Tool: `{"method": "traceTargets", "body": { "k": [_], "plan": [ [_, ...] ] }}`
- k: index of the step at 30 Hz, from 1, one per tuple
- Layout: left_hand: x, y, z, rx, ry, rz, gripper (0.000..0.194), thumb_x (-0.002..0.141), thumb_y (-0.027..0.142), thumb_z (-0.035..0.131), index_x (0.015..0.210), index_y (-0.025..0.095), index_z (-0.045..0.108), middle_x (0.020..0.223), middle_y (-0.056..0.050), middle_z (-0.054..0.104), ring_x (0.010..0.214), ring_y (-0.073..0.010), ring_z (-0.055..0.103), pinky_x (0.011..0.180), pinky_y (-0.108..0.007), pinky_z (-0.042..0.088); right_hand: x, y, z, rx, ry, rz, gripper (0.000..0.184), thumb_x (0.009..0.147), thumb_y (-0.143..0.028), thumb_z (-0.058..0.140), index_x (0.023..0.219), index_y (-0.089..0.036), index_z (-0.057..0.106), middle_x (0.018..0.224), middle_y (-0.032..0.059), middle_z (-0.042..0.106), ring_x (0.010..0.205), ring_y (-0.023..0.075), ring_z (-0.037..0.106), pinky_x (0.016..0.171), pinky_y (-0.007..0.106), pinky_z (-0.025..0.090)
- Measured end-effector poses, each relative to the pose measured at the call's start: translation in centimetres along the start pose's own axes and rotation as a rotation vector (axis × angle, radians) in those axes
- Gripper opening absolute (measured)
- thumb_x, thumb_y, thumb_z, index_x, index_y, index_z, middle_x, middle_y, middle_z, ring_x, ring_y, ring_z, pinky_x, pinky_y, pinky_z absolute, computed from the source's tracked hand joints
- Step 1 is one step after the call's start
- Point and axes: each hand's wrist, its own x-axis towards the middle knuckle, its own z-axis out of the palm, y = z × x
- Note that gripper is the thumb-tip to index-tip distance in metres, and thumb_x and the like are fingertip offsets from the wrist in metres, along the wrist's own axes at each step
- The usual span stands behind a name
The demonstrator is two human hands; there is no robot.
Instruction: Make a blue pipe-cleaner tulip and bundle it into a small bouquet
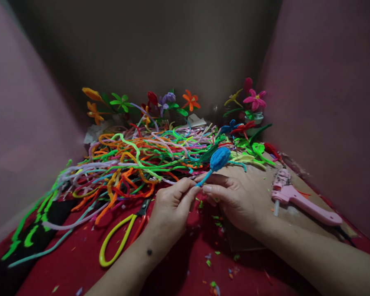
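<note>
A blue pipe-cleaner flower bud point(220, 159) on a short blue stem tilts up and to the right between my hands. My left hand point(174, 205) pinches the lower end of the stem between thumb and fingers. Close beside it, my right hand point(239, 201) is closed on the same stem just below the bud, its thumb pressed toward the fingers. The stem's bottom end is hidden by my fingertips. Scissors point(119, 242) with one yellow and one red handle lie left of my left wrist, partly covered by it.
A tangled heap of coloured pipe cleaners point(135, 158) spreads behind my hands. A pink glue gun point(308, 205) lies on a cardboard sheet point(255, 179) at right. Finished flowers point(191, 100) stand along the back wall. Small clippings point(217, 224) dot the red cloth point(80, 263).
</note>
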Motion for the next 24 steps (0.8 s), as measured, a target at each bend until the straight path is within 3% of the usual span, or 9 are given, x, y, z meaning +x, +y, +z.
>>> {"method": "traceTargets", "body": {
  "k": [6, 13, 18, 24],
  "plan": [
    [0.0, -0.1, 0.1, -0.528, -0.197, -0.281, 0.027, 0.081, 0.032, 0.054, 0.059, 0.017, 0.048, 0.044, 0.007, 0.039, 0.036, -0.0040, 0.026, 0.036, -0.017, 0.019, 0.1, 0.0, -0.2, 0.043, -0.027, -0.032, 0.010, 0.075, -0.016, 0.057, 0.071, -0.019, 0.066, 0.058, -0.0042, 0.047, 0.055, 0.0099, 0.036, 0.054, 0.024, 0.029],
    [0.3, -1.2, -0.1, -1.035, -0.478, -0.458, 0.018, 0.086, 0.027, 0.050, 0.074, 0.015, 0.055, 0.043, 0.010, 0.034, 0.030, -0.0003, 0.010, 0.029, -0.012, 0.016, 0.4, 0.3, -0.3, 0.152, -0.051, 0.019, 0.023, 0.069, -0.015, 0.061, 0.090, -0.020, 0.070, 0.062, -0.0028, 0.056, 0.057, 0.0097, 0.043, 0.057, 0.025, 0.031],
    [0.4, -1.7, -0.3, -1.098, -0.547, -0.472, 0.019, 0.088, 0.024, 0.046, 0.076, 0.014, 0.057, 0.045, 0.010, 0.034, 0.030, 0.0001, 0.009, 0.027, -0.011, 0.019, 0.4, 0.4, -0.3, 0.191, -0.079, 0.016, 0.022, 0.070, -0.015, 0.063, 0.088, -0.023, 0.071, 0.071, -0.0024, 0.062, 0.058, 0.0091, 0.046, 0.056, 0.024, 0.032],
    [0.4, -1.3, 0.2, -0.883, -0.437, -0.426, 0.021, 0.085, 0.033, 0.049, 0.076, 0.016, 0.057, 0.044, 0.009, 0.037, 0.030, -0.0016, 0.016, 0.028, -0.014, 0.021, 0.5, 0.7, -0.3, 0.175, -0.031, 0.032, 0.020, 0.072, -0.017, 0.064, 0.089, -0.023, 0.071, 0.077, -0.0012, 0.065, 0.062, 0.0104, 0.052, 0.064, 0.025, 0.039]
  ]
}}
